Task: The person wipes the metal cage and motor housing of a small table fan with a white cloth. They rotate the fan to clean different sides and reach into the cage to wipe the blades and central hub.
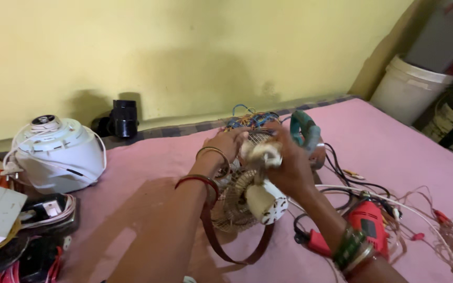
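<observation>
**Both hands on small fan motor assembly, mid-bed**

Roughly centre of the pink bedsheet (394,147), a small wire-grille fan (237,202) sits with a cream motor housing (265,202) sticking out toward the camera. Right hand (289,167) closed around the upper part of the fan, a blurred cream piece (262,153) at the fingers. Left hand (226,144) curled against the far side of the grille, touching it; whether it fully grips, can't tell. Brown strap (232,254) loops under the fan. Bundle of blue and orange wires (251,119) just behind the hands. Green-handled tool (305,131) just right of the hands, toward the far edge. Red power drill (365,225) near the right forearm, black and white cables (342,186) tangled around it. White round appliance (58,154) well apart at the left edge, black cylinder (124,118) by the wall at the far edge. White bucket (410,89) off the far right corner.
</observation>
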